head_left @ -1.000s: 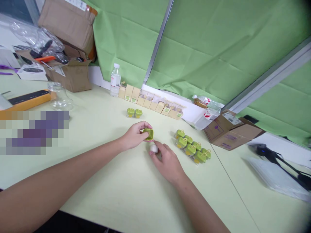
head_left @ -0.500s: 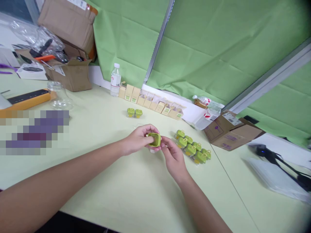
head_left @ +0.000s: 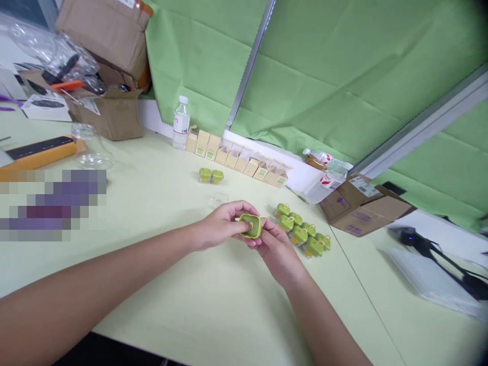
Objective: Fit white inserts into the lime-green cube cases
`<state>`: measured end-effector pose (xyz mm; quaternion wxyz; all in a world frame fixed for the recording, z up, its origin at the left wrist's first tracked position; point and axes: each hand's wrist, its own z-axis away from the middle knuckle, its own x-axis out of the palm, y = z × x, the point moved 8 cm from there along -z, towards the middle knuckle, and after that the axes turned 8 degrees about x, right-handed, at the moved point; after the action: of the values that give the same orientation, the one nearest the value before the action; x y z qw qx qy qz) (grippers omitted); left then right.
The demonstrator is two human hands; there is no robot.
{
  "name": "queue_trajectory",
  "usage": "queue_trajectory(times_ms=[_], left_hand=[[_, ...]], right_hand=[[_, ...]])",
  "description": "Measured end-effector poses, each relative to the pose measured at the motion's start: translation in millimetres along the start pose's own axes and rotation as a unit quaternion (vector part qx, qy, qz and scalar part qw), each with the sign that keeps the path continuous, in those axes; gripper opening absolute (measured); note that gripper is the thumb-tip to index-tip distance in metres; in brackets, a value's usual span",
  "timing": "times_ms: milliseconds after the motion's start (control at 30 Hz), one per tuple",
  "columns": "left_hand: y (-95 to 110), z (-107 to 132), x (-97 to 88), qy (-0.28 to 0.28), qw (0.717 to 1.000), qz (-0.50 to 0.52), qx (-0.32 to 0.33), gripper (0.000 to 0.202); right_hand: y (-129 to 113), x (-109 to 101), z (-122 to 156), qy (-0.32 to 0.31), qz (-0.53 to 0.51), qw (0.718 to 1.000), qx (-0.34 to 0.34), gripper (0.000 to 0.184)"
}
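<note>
- While hovering just above the table (head_left: 190, 305), grips the small green case (head_left: 251, 225) with the left hand (head_left: 221, 226) from the side nearer the water bottle (head_left: 181, 123), thumb over the top edge and fingers curled beneath.
- Closes the right hand (head_left: 278, 249) on the opposite side of that same case, fingertips pressed to its rim and underside, wrist pointing away from the water bottle.
- Holds the case forward and to the right of the water bottle, well apart from it, with the darker hollow turned up toward the camera.
- Farther right of the water bottle, just past the right hand: 1 cluster of wrapped green cases (head_left: 303, 234) lying on the table, near the hand but not touching it.
- Between the water bottle and the held case: 2 green pieces (head_left: 211, 176) side by side, and 1 clear plastic piece (head_left: 218, 198) lying nearer the hands.
- Just right of the water bottle, starting beside it: 1 row of small tan boxes (head_left: 236, 158), standing at the foot of the green cloth (head_left: 343, 66).
- Left of the water bottle: 1 open brown carton (head_left: 110, 114) with clutter inside, and 1 glass jar (head_left: 89, 147) in front of that.
- Far right of the water bottle, past the row's end: 1 labelled carton (head_left: 362, 203), with 1 plastic bottle on its side (head_left: 328, 162) just behind.
</note>
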<state>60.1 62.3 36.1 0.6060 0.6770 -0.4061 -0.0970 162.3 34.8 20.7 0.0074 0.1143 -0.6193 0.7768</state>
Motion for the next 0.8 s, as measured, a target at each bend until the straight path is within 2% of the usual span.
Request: queue_trajectory(times_ms=[233, 500, 600, 800], left_hand=[[9, 5, 10.7, 0.012, 1.000, 0.022, 0.010, 0.028], [18, 10, 22.3, -0.039, 0.997, 0.014, 0.058, 0.038], [17, 12, 25.9, -0.041, 0.994, -0.047, 0.086, 0.043], [15, 12, 20.8, 0.011, 0.979, -0.172, 0.108, 0.037]], right_hand=[[5, -2, 0, -0.011, -0.057, 0.998, 0.034, 0.009], [9, -8, -1, 0.002, -0.068, 0.997, 0.035, 0.009], [11, -10, -2, 0.013, -0.062, 0.997, 0.042, 0.015], [9, -4, -2, 0.003, -0.060, 0.997, 0.051, 0.020]])
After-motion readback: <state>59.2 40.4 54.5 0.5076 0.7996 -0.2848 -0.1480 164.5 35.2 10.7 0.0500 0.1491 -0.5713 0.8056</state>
